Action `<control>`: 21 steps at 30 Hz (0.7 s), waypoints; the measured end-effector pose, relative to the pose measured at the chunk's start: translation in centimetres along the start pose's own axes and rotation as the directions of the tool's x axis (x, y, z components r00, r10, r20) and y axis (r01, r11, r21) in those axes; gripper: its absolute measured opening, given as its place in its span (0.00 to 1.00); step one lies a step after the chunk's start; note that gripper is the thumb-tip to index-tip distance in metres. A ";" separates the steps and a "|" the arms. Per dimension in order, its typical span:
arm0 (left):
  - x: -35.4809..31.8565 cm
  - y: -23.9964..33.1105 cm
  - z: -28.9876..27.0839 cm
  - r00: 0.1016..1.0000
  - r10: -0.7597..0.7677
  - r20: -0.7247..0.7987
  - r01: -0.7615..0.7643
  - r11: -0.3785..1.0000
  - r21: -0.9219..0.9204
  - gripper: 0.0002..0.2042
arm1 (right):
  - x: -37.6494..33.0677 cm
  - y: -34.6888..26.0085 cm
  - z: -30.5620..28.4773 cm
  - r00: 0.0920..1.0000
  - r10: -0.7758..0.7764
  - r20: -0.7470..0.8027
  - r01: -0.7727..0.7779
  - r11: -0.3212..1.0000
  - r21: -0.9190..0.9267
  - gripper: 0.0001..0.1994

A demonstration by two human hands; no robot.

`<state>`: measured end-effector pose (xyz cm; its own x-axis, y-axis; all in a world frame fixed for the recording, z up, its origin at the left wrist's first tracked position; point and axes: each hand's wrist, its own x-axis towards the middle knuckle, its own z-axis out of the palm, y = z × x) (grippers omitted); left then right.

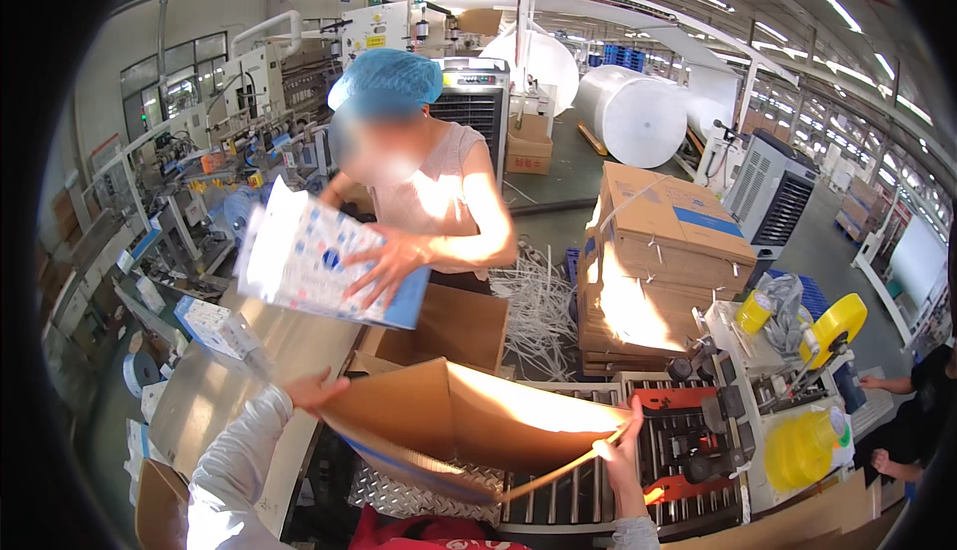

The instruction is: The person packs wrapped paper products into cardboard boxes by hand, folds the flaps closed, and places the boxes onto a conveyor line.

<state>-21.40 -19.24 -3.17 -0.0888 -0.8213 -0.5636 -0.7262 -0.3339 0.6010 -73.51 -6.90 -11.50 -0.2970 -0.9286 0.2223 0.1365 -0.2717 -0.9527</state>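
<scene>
My left fingers [334, 387] and right fingers [635, 414] clamped box [409, 410], lower centre | step: held it open | squaring seemed needed next

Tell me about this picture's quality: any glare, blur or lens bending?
Head view: harsh sunlight glares on the open brown cardboard box's inner wall and the stacked brown cardboard cartons; head view: a soft blur covers the area beneath the co-worker's blue mesh cap; head view: fisheye distortion bows the grey ceiling beams, with black filling the corners.
</scene>
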 end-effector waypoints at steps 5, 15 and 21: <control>-2.1 2.5 12.5 0.718 0.103 0.689 -0.467 0.806 0.365 0.30 | 0.2 8.4 2.0 0.981 0.047 -0.189 -0.031 0.996 0.084 0.46; -5.3 0.6 18.8 0.646 0.040 0.763 -0.141 0.988 0.067 0.38 | -1.6 9.5 3.0 0.997 0.031 0.065 0.037 0.557 -0.830 0.67; -4.5 9.0 18.5 0.808 0.419 0.415 -0.587 0.635 0.502 0.26 | 1.0 11.3 -1.4 0.998 -0.039 -0.053 -0.011 0.694 -0.720 0.40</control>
<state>-40.15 -9.98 -5.76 -0.6589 -0.6115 -0.4381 -0.7511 0.5024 0.4283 -73.59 -10.59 -22.28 -0.3521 -0.9026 0.2477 -0.5824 0.0040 -0.8129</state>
